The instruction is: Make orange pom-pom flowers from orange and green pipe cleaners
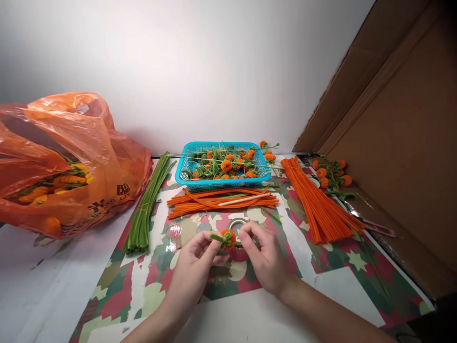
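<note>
My left hand (198, 257) pinches a small orange pipe-cleaner pumpkin (229, 237) with a green top, low over the middle of the table. A green pipe-cleaner end (215, 237) sticks out to the left across my left fingertips. Close by on the right, my right hand (264, 257) has thumb and forefinger pressed together beside the pumpkin; what they pinch is hidden. Behind the fingers lies a green roll of tape (237, 221), partly covered by my right hand.
Behind lie loose orange pipe cleaners (200, 197) with a pale stick (244, 199), before a blue basket (221, 183) of pumpkins. Green pipe cleaners (144, 214) lie left by an orange bag (117, 166); an orange bundle (317, 205), scissors (380, 228) and cardboard (392, 119) stand right.
</note>
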`<act>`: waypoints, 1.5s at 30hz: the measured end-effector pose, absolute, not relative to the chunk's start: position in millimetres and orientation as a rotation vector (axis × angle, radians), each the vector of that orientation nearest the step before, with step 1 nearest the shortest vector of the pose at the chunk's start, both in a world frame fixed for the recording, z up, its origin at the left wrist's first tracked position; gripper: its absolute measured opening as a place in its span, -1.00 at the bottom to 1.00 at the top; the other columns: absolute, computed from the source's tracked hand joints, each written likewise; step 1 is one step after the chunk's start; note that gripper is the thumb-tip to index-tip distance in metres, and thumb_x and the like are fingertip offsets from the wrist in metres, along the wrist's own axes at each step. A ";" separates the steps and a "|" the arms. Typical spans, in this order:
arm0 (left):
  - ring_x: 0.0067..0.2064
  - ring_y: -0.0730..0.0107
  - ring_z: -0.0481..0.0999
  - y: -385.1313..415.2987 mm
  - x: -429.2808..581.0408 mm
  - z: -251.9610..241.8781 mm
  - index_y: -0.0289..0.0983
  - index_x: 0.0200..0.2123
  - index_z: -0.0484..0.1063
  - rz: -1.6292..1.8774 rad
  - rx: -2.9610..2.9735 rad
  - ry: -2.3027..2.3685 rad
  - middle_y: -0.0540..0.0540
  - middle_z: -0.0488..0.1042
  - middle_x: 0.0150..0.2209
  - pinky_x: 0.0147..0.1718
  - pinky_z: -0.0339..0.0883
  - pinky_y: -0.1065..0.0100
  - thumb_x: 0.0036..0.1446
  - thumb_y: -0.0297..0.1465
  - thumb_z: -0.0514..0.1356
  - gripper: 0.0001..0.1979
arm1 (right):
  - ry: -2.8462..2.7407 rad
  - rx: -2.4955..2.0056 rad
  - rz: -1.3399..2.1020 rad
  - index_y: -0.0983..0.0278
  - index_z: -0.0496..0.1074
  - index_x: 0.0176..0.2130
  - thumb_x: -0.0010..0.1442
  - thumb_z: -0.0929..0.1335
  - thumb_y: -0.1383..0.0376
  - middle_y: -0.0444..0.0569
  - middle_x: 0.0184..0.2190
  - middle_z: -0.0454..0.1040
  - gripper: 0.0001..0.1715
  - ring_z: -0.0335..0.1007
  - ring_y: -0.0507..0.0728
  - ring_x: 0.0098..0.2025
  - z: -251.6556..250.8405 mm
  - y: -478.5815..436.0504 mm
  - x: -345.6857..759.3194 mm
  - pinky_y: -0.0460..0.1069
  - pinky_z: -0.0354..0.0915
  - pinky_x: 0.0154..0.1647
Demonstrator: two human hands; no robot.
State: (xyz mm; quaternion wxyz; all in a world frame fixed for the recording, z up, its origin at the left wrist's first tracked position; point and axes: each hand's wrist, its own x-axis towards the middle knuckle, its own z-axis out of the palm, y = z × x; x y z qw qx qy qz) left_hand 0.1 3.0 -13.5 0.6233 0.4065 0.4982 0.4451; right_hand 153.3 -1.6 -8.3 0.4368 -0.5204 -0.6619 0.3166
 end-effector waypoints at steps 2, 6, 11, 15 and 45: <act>-0.31 0.37 0.51 4.5 1.0 -13.4 -0.30 -0.40 0.40 1.030 0.866 1.130 -0.02 0.43 -0.40 -0.34 0.51 0.36 0.03 -0.22 0.29 -0.75 | -1.625 -1.318 0.798 0.25 0.28 -0.44 0.21 0.28 0.29 -0.19 -0.57 0.28 -0.82 0.17 0.01 -0.50 -9.4 -3.0 151.7 -0.06 0.11 -0.38; -0.28 0.37 0.53 3.0 2.9 -10.6 -0.22 -0.29 0.38 1.102 0.902 1.092 0.01 0.44 -0.31 -0.36 0.50 0.38 0.01 -0.27 0.30 -0.77 | -1.531 -1.349 0.915 0.26 0.37 -0.39 0.11 0.35 0.32 -0.19 -0.59 0.28 -0.94 0.17 0.00 -0.52 -14.8 -5.9 146.4 -0.09 0.13 -0.47; -0.33 0.35 0.56 1.7 -1.9 -7.3 -0.23 -0.18 0.46 1.030 1.174 1.027 -0.06 0.51 -0.33 -0.37 0.50 0.38 0.13 -0.29 0.20 -0.79 | -1.423 -1.309 1.149 0.28 0.37 -0.40 0.12 0.33 0.31 -0.19 -0.59 0.28 -0.92 0.16 -0.02 -0.56 -16.2 -4.8 146.5 -0.11 0.12 -0.56; -0.20 0.28 0.56 5.1 -8.9 -7.9 -0.23 -0.26 0.55 1.094 1.454 1.079 -0.13 0.52 -0.22 -0.31 0.52 0.39 0.12 -0.34 0.22 -0.85 | -1.617 -1.330 0.945 0.27 0.33 -0.45 0.13 0.31 0.35 -0.18 -0.58 0.30 -0.89 0.19 0.00 -0.51 -12.2 -4.0 150.7 -0.07 0.13 -0.43; -0.16 0.41 0.48 6.3 -3.5 -19.1 -0.16 -0.23 0.45 1.007 0.937 1.030 0.02 0.46 -0.20 -0.22 0.45 0.45 0.10 -0.29 0.26 -0.84 | -2.035 -1.351 0.639 0.26 0.21 -0.42 0.20 0.27 0.35 -0.19 -0.52 0.31 -0.85 0.18 0.03 -0.44 0.2 -3.8 158.4 -0.02 0.01 -0.27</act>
